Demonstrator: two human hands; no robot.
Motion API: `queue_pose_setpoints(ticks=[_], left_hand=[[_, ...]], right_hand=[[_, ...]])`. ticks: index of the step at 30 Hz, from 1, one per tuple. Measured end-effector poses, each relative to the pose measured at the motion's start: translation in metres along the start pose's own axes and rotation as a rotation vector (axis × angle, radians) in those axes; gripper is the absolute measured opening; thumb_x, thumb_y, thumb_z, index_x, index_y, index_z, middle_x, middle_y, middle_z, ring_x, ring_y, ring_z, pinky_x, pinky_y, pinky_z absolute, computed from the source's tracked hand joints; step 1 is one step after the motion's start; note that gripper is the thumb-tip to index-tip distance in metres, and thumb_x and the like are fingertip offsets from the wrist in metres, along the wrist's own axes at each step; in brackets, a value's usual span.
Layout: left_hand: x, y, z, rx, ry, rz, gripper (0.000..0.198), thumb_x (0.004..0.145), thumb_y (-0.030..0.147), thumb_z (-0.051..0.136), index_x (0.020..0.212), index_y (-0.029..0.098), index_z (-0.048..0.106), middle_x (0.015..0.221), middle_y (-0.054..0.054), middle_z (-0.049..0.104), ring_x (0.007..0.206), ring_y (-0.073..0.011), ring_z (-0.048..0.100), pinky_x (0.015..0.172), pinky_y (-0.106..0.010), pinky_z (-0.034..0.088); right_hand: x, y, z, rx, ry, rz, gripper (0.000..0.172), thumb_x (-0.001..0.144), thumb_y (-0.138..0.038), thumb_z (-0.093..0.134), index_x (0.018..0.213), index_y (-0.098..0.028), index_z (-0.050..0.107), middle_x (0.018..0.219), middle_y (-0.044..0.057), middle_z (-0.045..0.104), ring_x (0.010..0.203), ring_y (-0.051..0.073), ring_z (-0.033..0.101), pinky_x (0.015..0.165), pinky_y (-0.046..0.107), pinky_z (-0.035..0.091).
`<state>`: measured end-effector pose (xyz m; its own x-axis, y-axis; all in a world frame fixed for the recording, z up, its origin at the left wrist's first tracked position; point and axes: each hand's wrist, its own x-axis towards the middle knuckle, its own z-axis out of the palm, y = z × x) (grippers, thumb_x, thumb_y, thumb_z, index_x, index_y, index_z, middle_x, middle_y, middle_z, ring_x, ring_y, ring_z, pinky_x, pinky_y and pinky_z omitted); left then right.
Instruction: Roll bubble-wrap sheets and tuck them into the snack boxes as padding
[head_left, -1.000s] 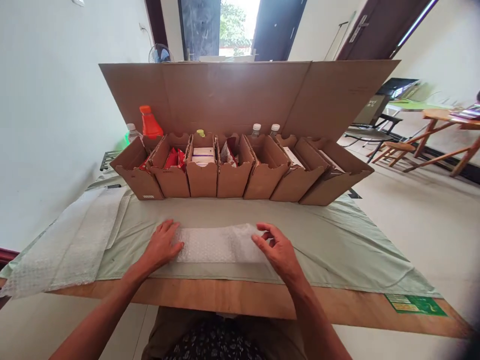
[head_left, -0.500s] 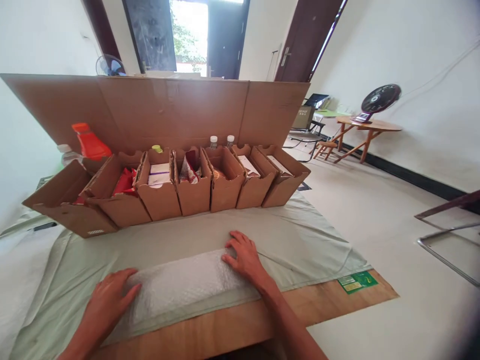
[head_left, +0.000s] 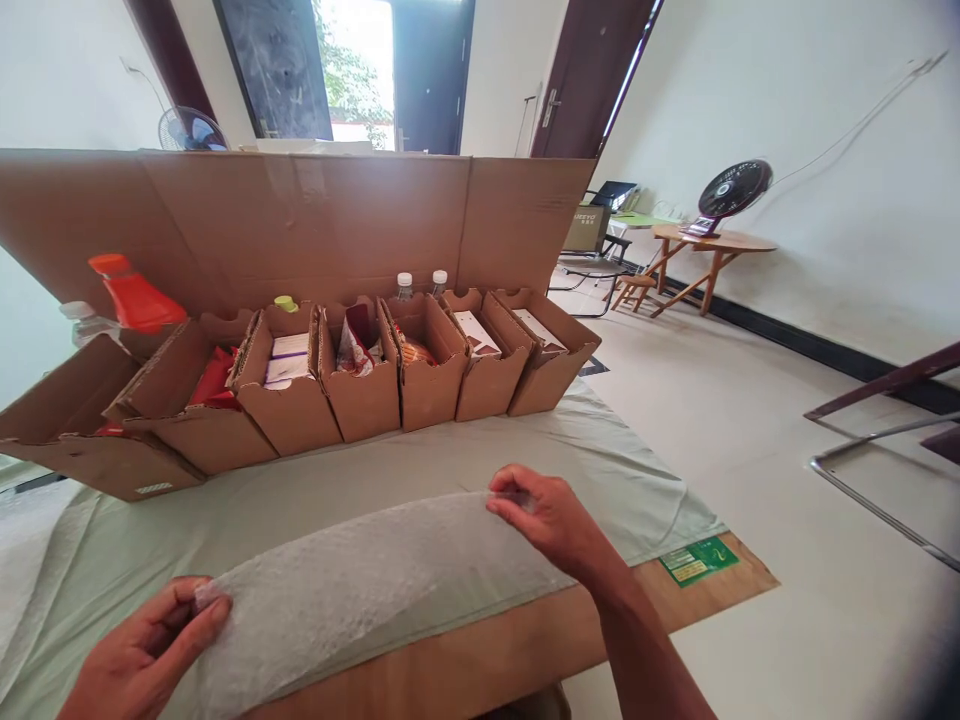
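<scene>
A strip of clear bubble wrap (head_left: 352, 575) stretches between my two hands above the front of the cloth-covered table. My left hand (head_left: 154, 640) pinches its far left corner between thumb and fingers. At the other end, my right hand (head_left: 544, 515) grips the far right corner, fingers curled over it. The wrap's far edge looks raised, and its near part hangs down towards the wooden table edge. Through it the pale green cloth (head_left: 600, 470) shows faintly.
A row of cardboard bins (head_left: 431, 390) holding packets and small boxes stands behind the wrap, backed by a tall cardboard panel (head_left: 360, 215). A red-orange bottle (head_left: 139, 295) leans at the left. The wooden table edge (head_left: 450, 650) runs nearest me. A fan (head_left: 731, 190) sits on a round table.
Both hands have gone from resting on the bubble wrap to pinching its far corners. They have moved farther apart, and the strip is now lifted and spread between them. The view has shifted slightly right.
</scene>
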<state>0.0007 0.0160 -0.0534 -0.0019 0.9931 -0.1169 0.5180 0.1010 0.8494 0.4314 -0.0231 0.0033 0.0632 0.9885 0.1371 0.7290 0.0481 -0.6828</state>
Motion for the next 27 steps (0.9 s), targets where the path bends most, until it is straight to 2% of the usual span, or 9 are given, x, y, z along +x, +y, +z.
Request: queue_pose_setpoints(ticks=[4,8,11,13,15,17,20,23,27], left_hand=[[0.013,-0.018,0.017,0.077,-0.015,0.018,0.041,0.076,0.068,0.063,0.087,0.028,0.066,0.080,-0.001,0.073,0.079,-0.0275,0.070,0.068,-0.036,0.055],[0.010,-0.034,0.014,0.166,0.122,0.002,0.061,0.073,0.069,0.063,0.116,0.026,0.061,0.094,-0.005,0.076,0.085,-0.0292,0.072,0.078,-0.041,0.058],[-0.001,-0.023,0.007,0.356,0.254,0.061,0.067,0.079,0.068,0.055,0.127,0.021,0.059,0.110,-0.011,0.074,0.083,-0.0288,0.071,0.073,-0.043,0.059],[-0.006,-0.007,0.018,0.463,0.285,0.248,0.059,0.088,0.060,0.051,0.130,0.020,0.059,0.121,-0.014,0.070,0.095,-0.0308,0.070,0.079,-0.046,0.059],[-0.009,0.008,0.044,0.508,0.217,0.539,0.048,0.095,0.048,0.050,0.131,0.018,0.060,0.131,-0.017,0.066,0.117,-0.0333,0.063,0.096,-0.050,0.055],[-0.010,0.015,0.072,0.555,0.040,0.766,0.040,0.096,0.036,0.051,0.132,0.021,0.061,0.138,-0.015,0.063,0.130,-0.0331,0.057,0.106,-0.052,0.049],[-0.006,0.006,0.097,0.637,-0.211,0.885,0.039,0.094,0.030,0.055,0.132,0.024,0.063,0.143,-0.012,0.062,0.133,-0.0336,0.056,0.107,-0.055,0.048],[0.001,-0.014,0.097,0.593,-0.311,0.886,0.044,0.096,0.032,0.054,0.139,0.023,0.058,0.151,-0.012,0.055,0.141,-0.0322,0.049,0.111,-0.056,0.045],[0.004,-0.024,0.084,0.467,-0.307,0.888,0.040,0.098,0.037,0.053,0.135,0.025,0.061,0.148,-0.010,0.058,0.142,-0.0299,0.049,0.111,-0.054,0.047]], right_hand=[[0.018,0.027,0.015,-0.156,0.080,-0.007,0.008,0.079,-0.022,0.065,0.086,-0.023,0.070,0.083,0.002,0.078,0.078,0.021,0.071,0.073,0.031,0.051],[0.010,0.066,0.030,-0.203,0.224,0.027,0.023,0.079,-0.021,0.062,0.100,-0.021,0.072,0.113,0.012,0.076,0.107,0.030,0.068,0.096,0.046,0.050],[-0.007,0.071,0.035,-0.215,0.309,0.042,0.029,0.087,-0.027,0.057,0.113,-0.020,0.068,0.128,0.016,0.069,0.121,0.033,0.061,0.105,0.055,0.043],[-0.014,0.053,0.049,-0.229,0.318,-0.015,0.032,0.091,-0.027,0.055,0.120,-0.019,0.066,0.130,0.016,0.068,0.123,0.033,0.060,0.107,0.055,0.043],[-0.018,0.021,0.075,-0.258,0.258,-0.148,0.033,0.092,-0.023,0.055,0.124,-0.019,0.065,0.132,0.016,0.067,0.124,0.031,0.060,0.106,0.051,0.045],[-0.019,-0.012,0.108,-0.289,0.094,-0.284,0.036,0.091,-0.018,0.057,0.127,-0.019,0.064,0.139,0.016,0.063,0.129,0.030,0.056,0.104,0.048,0.047],[-0.021,-0.029,0.138,-0.327,-0.120,-0.354,0.037,0.090,-0.022,0.064,0.127,-0.021,0.065,0.146,0.014,0.058,0.133,0.030,0.053,0.103,0.047,0.047],[-0.035,0.004,0.124,-0.376,-0.113,-0.296,0.035,0.093,-0.025,0.062,0.128,-0.021,0.066,0.144,0.013,0.061,0.134,0.030,0.054,0.106,0.048,0.045],[-0.055,0.068,0.062,-0.485,0.127,-0.024,0.030,0.096,-0.028,0.052,0.118,-0.021,0.071,0.132,0.013,0.069,0.123,0.031,0.062,0.097,0.049,0.049]])
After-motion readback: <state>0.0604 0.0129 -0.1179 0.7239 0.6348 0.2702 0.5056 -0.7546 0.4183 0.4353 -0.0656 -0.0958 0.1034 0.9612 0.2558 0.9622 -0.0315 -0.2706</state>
